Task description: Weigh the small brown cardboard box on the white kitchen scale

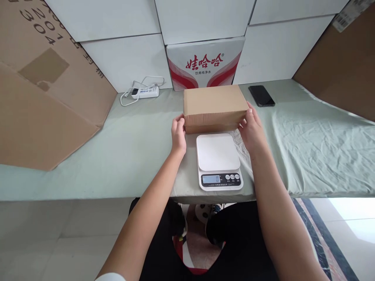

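Presently, small cardboard box (pixel 215 104) sits just beyond the kitchen scale (pixel 218 152), over the cloth-covered counter (pixel 140 156) (whether its base touches is unclear from this angle). Left grip (pixel 178 136) and right grip (pixel 252 130), both half curled, clasp opposite ends. Judgement: even side pressure and a level box suit this hold.

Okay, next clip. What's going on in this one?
A person holds a closed cardboard box by its two ends, the left hand on one and the right hand on the other. It is just beyond a white digital scale, whose platform is bare and whose display shows 0. Whether the box is lifted or resting on the cloth is hard to tell. A smartphone lies to the right.
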